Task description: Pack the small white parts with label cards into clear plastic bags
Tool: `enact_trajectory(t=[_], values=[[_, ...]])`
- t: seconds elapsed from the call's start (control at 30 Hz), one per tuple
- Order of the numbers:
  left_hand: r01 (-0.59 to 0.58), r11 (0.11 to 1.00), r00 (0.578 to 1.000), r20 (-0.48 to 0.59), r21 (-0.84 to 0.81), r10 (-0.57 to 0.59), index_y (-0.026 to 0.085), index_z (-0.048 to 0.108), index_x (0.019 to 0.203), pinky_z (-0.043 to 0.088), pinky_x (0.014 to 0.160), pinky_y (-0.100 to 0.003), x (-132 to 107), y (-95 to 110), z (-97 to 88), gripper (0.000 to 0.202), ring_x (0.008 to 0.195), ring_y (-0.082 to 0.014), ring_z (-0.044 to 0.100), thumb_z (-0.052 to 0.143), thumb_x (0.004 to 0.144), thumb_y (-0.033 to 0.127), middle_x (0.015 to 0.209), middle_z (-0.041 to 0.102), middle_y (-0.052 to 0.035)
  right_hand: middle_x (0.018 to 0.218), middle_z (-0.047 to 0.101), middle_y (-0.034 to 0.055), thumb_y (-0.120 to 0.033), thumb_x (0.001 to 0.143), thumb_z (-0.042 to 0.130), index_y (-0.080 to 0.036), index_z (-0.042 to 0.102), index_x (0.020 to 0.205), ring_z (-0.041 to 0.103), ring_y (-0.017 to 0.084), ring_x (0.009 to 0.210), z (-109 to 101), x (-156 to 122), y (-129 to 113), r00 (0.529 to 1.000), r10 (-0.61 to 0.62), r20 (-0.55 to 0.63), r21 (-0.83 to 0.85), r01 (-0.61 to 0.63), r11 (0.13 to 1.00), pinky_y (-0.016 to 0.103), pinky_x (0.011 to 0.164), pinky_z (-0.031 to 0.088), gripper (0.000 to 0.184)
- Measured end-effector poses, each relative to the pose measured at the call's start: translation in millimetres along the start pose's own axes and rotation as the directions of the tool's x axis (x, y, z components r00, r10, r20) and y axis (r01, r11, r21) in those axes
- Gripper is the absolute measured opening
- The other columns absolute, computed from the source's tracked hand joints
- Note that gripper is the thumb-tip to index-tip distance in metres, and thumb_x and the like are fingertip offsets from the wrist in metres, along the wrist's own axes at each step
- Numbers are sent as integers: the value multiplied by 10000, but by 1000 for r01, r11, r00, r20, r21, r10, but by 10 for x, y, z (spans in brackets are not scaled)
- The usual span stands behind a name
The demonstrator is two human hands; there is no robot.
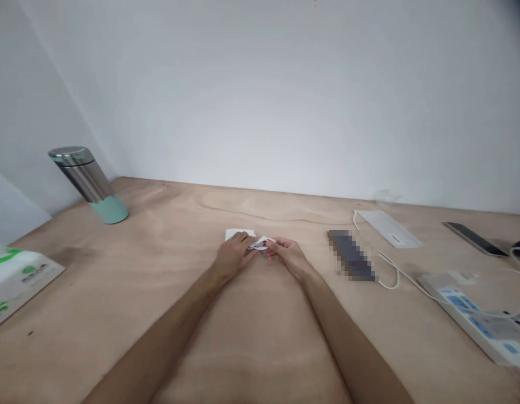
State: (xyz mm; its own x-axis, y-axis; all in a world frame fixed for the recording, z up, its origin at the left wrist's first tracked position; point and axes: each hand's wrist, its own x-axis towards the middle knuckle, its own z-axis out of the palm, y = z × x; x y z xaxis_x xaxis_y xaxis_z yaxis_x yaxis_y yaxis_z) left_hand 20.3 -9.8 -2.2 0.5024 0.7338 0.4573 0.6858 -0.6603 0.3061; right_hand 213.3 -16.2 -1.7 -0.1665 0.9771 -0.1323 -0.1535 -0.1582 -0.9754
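Note:
Over the middle of the wooden table, my left hand (234, 255) and my right hand (291, 257) meet at a small white looped cord (261, 243). The fingers of both hands are pinched on it, the left at its left side and the right at its right end. Whether it is a charging cable or an earphone lead I cannot tell. Just behind my left hand lies a small flat white piece (239, 232), partly hidden by the fingers. Something small and dark shows beneath the cord, too blurred to name.
A steel and mint-green thermos (91, 185) stands at the back left, near a white and green paper bag (26, 280). Rightward lie a blurred-out phone (352, 256), a white flat case (390, 229), a dark phone (474, 239) and a power strip (474, 320) with white cables.

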Motion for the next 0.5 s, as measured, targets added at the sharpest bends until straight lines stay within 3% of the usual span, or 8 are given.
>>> enact_trajectory(t=[0.27, 0.4, 0.5], values=[[-43, 998, 997, 67, 54, 39, 231, 588, 1116, 455, 835, -329, -6, 5, -25, 253, 959, -204, 538, 436, 938, 325, 980, 616, -57, 737, 704, 43, -430, 636, 780, -164, 709, 923, 640, 140, 640, 23, 10, 17, 1000, -20, -19, -45, 19, 999, 246, 617, 530, 397], [-31, 999, 998, 62, 42, 28, 239, 583, 1144, 459, 818, -317, -2, -12, -18, 268, 961, -199, 540, 434, 941, 331, 987, 614, -50, 710, 693, 10, -363, 609, 807, -204, 578, 1198, 637, 138, 609, 13, 9, 32, 998, -53, -15, -61, 52, 997, 250, 597, 529, 651], [-17, 1000, 998, 61, 14, 16, 243, 569, 1176, 461, 822, -314, -1, -18, -23, 280, 967, -195, 541, 429, 944, 311, 996, 611, -49, 699, 670, -22, -330, 602, 807, -235, 501, 1271, 626, 128, 606, 10, -1, 33, 998, -68, 5, -85, 68, 994, 239, 588, 524, 743]])
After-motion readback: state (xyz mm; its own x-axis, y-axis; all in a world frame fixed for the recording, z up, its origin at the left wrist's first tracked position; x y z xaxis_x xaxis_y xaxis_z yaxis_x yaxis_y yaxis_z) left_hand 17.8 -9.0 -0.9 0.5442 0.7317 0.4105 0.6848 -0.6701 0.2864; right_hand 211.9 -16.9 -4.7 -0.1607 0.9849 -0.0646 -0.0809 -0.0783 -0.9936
